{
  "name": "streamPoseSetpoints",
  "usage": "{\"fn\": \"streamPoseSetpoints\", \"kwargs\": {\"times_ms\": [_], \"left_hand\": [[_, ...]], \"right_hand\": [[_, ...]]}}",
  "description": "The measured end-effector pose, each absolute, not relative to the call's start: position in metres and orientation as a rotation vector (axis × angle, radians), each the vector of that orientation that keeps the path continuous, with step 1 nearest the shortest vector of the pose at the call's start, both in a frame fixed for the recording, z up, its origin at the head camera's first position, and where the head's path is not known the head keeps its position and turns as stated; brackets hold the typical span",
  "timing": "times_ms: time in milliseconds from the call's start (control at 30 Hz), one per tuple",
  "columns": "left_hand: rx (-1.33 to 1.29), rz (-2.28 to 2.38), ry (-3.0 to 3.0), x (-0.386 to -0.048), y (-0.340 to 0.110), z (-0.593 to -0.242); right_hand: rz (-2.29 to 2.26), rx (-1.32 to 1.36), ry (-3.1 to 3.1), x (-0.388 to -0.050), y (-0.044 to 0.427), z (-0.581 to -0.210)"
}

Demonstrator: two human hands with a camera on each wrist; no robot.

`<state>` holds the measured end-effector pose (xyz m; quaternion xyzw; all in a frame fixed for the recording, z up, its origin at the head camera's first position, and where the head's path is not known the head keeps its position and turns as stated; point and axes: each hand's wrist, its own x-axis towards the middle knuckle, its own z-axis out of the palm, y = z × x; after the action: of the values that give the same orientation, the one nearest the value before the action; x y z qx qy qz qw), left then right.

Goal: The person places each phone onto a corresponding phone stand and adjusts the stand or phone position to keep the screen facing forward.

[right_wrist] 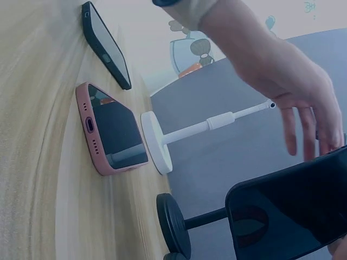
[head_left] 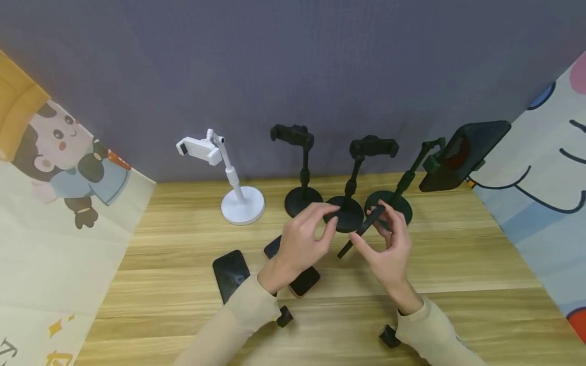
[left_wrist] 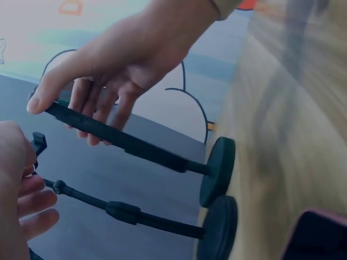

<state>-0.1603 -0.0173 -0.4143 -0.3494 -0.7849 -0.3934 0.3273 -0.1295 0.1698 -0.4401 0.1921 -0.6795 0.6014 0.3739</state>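
Observation:
My right hand holds a black phone between thumb and fingers, tilted edge-on over the table. In the right wrist view, that phone's dark screen shows. Left of it hovers my left hand, thumb and forefinger bent with a gap and nothing visible between them. Just behind the hands, a black phone stand has a bare clamp on top. To its right, a dark green stand carries another phone.
A white stand and another black stand stand further left along the grey wall. On the table lie a black phone and a pink-edged phone, partly hidden under my left arm in the head view.

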Motion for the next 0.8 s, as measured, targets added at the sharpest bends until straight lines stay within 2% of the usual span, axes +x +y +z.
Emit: {"fn": "streamPoseSetpoints", "kwargs": {"times_ms": [800], "left_hand": [[-0.911,-1.142,-1.938,-0.217,0.011,-0.363]], "right_hand": [[1.544,0.476,-1.763,-0.127,0.171,-0.45]]}}
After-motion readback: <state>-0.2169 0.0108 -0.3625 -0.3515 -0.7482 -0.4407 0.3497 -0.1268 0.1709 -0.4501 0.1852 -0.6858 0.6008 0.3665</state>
